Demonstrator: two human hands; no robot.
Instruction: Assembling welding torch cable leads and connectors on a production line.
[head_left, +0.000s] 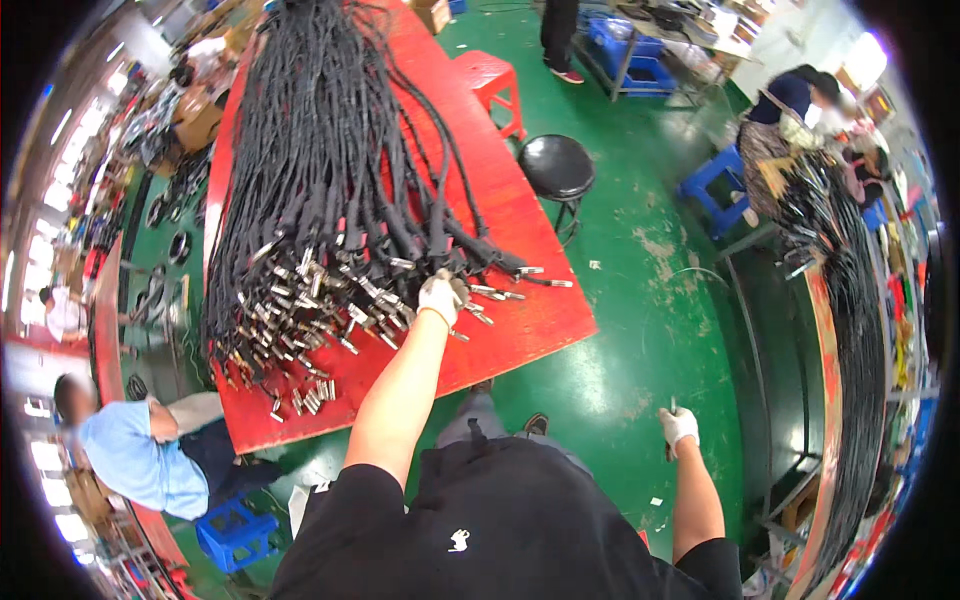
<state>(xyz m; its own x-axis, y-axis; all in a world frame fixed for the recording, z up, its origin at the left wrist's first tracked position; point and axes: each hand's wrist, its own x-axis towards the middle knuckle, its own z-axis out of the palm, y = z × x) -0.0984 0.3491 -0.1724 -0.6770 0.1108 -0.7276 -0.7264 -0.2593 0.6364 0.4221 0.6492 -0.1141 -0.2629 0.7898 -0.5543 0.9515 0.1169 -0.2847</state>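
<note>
My left hand [440,297], in a white glove, reaches to the right part of a large bundle of black cables [320,150] on a red table [510,220]. Its fingers are curled around one cable end, mostly hidden by the glove. Silvery metal connectors [350,300] tip the cables and lie massed around the hand; several short loose metal pieces [315,397] rest near the table's front edge. Away from the table, my gloved right hand [680,427] hangs over the green floor. It is closed on a slim object whose ends poke out above and below; its kind cannot be told.
A black round stool [557,166] and a red plastic stool [490,82] stand beside the table's right edge. Another bench [822,340] with black cables runs along the right. A person in light blue [145,455] is at the left, near a blue stool [235,535]; another person [785,110] sits at the far right.
</note>
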